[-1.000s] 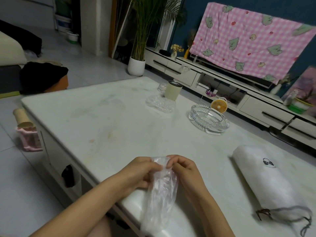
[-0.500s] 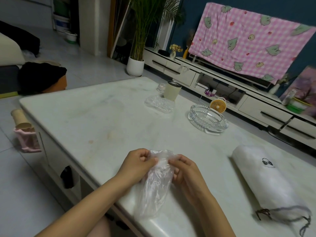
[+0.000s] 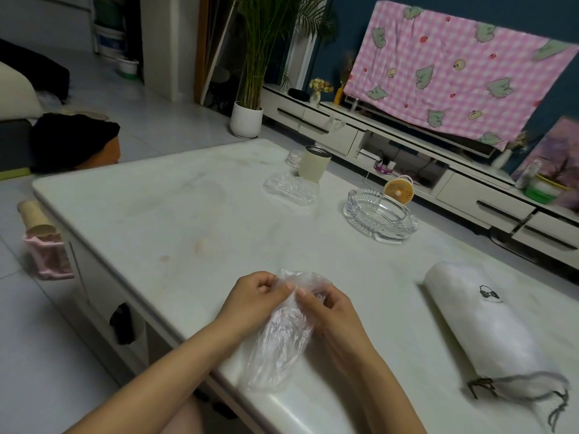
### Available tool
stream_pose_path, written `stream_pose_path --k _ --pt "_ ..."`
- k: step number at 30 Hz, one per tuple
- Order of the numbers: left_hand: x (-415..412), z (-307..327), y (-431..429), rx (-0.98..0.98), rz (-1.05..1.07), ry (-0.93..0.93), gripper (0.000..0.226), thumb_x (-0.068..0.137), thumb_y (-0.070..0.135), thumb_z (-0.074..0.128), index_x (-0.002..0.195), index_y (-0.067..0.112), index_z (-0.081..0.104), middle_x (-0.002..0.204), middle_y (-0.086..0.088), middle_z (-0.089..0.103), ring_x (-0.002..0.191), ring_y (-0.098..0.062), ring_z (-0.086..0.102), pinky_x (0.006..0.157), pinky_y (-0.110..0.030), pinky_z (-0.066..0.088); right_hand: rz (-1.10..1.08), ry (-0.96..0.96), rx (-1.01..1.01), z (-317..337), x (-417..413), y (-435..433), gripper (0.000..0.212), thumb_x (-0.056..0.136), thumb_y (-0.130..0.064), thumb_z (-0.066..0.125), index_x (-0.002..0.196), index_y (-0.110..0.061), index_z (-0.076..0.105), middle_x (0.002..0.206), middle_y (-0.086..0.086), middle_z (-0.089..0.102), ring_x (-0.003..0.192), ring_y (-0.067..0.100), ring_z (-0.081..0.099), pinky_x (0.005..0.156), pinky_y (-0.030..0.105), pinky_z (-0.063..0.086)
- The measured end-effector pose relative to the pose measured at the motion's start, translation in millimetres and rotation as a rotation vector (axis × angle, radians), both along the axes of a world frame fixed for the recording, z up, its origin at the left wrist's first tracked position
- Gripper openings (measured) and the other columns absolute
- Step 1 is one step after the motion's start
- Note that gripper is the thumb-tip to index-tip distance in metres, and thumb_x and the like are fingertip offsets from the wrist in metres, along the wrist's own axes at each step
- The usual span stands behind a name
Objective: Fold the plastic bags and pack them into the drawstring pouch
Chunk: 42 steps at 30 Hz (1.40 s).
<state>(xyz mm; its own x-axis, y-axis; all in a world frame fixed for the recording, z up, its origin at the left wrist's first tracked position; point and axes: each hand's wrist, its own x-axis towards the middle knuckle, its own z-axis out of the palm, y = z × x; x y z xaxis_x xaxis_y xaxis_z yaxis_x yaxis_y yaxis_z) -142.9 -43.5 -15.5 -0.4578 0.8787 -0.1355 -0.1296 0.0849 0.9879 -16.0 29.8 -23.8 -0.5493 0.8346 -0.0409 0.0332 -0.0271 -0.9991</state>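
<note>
Clear plastic bag (image 3: 279,339), its lower end resting on the table (image 3: 188,214), is pinched at the top by left hand (image 3: 253,296) and right hand (image 3: 329,311), evidently to flatten it for folding.

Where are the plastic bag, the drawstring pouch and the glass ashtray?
plastic bag (image 3: 279,349), head view, its crumpled middle part.
drawstring pouch (image 3: 488,327), head view, middle of its white body.
glass ashtray (image 3: 382,231), head view, near rim.

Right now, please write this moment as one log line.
step: fold bag | left hand: pinches bag | right hand: pinches bag | pouch: on table, apart
</note>
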Motion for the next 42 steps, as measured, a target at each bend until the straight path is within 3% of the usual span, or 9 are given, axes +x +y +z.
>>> stream_pose_path --k 6,10,15,20,24,30,34,36,42 --pt "0.6 -0.9 -0.5 -0.059 -0.046 -0.01 0.004 0.085 0.011 0.067 0.084 0.008 0.064 0.075 -0.009 0.069 0.054 -0.01 0.061 0.049 -0.018 0.046 -0.026 0.004 -0.008 -0.7 0.2 2.0 0.034 0.078 -0.029 0.068 0.098 -0.001 0.066 0.1 0.026 0.067 0.099 0.046 0.062 0.091 0.056 0.049" --pt "1.0 -2.8 0.7 -0.053 0.017 0.01 0.007 0.084 0.009 0.068 0.087 0.004 0.066 0.087 -0.018 0.071 0.077 -0.028 0.068 0.074 -0.035 0.054 0.096 0.015 -0.067 -1.2 3.0 1.5 0.025 0.086 -0.01 0.063 0.111 -0.008 0.065 0.109 0.02 0.068 0.103 0.037 0.064 0.092 0.049 0.05" --pt "-1.0 0.8 0.5 -0.095 -0.022 -0.167 0.014 0.088 -0.001 0.053 0.085 0.004 0.066 0.084 -0.015 0.068 0.069 -0.022 0.063 0.065 -0.029 0.055 0.019 0.012 -0.046 10.0 4.8 -0.2 0.006 0.074 -0.003 0.07 0.072 -0.005 0.065 0.08 0.012 0.066 0.075 0.026 0.063 0.068 0.031 0.05" --pt "-2.4 10.5 -0.5 -0.1 -0.134 -0.464 0.026 0.093 0.022 0.051 0.093 0.001 0.066 0.084 -0.015 0.071 0.073 -0.028 0.069 0.066 -0.034 0.057 -0.008 0.016 0.023 4.8 2.3 1.1 0.034 0.074 0.019 0.053 0.057 -0.008 0.064 0.086 0.009 0.067 0.079 0.029 0.063 0.074 0.04 0.049" --pt "-0.7 7.5 -1.4 -0.144 -0.206 -0.263 0.024 0.089 0.025 0.06 0.095 0.003 0.065 0.09 -0.012 0.071 0.081 -0.025 0.069 0.074 -0.037 0.057 -0.032 0.05 0.073 0.0 0.6 2.5 0.04 0.071 0.025 0.049 0.053 -0.008 0.063 0.085 0.01 0.066 0.08 0.03 0.064 0.07 0.036 0.051" --pt "0.1 2.9 -0.7 -0.092 -0.006 -0.029 0.009 0.088 0.006 0.058 0.08 0.008 0.061 0.073 -0.007 0.063 0.059 -0.015 0.06 0.051 -0.021 0.047 -0.047 0.068 -0.151 7.3 3.0 6.3 0.023 0.075 0.012 0.046 0.063 -0.003 0.058 0.085 0.016 0.067 0.077 0.031 0.06 0.069 0.035 0.047" --pt "-0.6 -0.4 1.5 -0.019 0.041 0.06 0.005 0.087 0.008 0.062 0.083 0.009 0.062 0.077 -0.007 0.065 0.066 -0.017 0.059 0.06 -0.024 0.045 -0.046 0.131 -0.204 8.8 4.0 8.1 0.011 0.089 -0.011 0.057 0.098 -0.007 0.06 0.09 0.012 0.066 0.076 0.023 0.064 0.061 0.027 0.05" --pt "0.2 -1.2 2.3 0.005 0.04 0.079 0.004 0.086 0.007 0.062 0.084 0.01 0.062 0.078 -0.008 0.066 0.069 -0.018 0.061 0.064 -0.026 0.047 0.034 0.047 -0.174 4.3 3.7 5.8 0.038 0.077 -0.023 0.071 0.11 -0.009 0.06 0.101 0.013 0.068 0.089 0.026 0.068 0.075 0.033 0.055" --pt "0.9 -1.8 2.4 0.082 0.071 0.106 0.009 0.084 0.004 0.066 0.079 0.011 0.066 0.074 -0.001 0.068 0.062 -0.003 0.061 0.058 -0.013 0.047 0.009 -0.087 -0.011 7.4 6.3 4.0 0.016 0.085 -0.004 0.064 0.101 -0.002 0.068 0.098 0.018 0.071 0.092 0.031 0.068 0.079 0.036 0.055"
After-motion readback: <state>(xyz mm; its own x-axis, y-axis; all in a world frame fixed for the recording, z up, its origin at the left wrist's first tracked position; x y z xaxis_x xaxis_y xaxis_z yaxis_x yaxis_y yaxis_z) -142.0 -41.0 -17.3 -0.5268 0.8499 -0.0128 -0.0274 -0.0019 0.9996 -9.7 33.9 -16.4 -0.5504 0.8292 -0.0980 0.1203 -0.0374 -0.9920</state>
